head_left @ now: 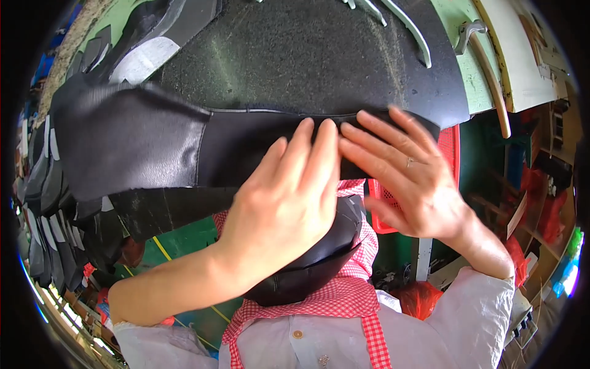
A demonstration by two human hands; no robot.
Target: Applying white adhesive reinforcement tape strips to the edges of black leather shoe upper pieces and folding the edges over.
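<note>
Left hand [281, 194] and right hand [409, 178] laid flat along a long black leather-like panel [224, 147]

The panel stretches crosswise along the near side of a worn, dark grey work board [295, 61]. A stitched seam [200, 147] runs across it left of the hands; beyond this, the panel widens into a glossier section, blurred at its far left end.

The left hand is palm down, its fingers extended and close together, tips near the panel's far edge; its thumb cannot be made out. The right hand, with a thin ring [410, 162] on one finger, lies just beside it, fingers stretched and slightly fanned, thumb apart toward the near edge. Neither visibly pinches the material; how hard they press cannot be told.

Pale curved strips [413, 35] lie on the board's far right part. Beyond its right edge is a hammer with a curved wooden handle [490, 77]. A red perforated plastic basket [452, 154] shows below, partly behind the right hand. Dark, flat cut pieces [43, 227] crowd the left side. Folded black leather-like pieces [313, 246] rest against a red-and-white checked apron [319, 298].
</note>
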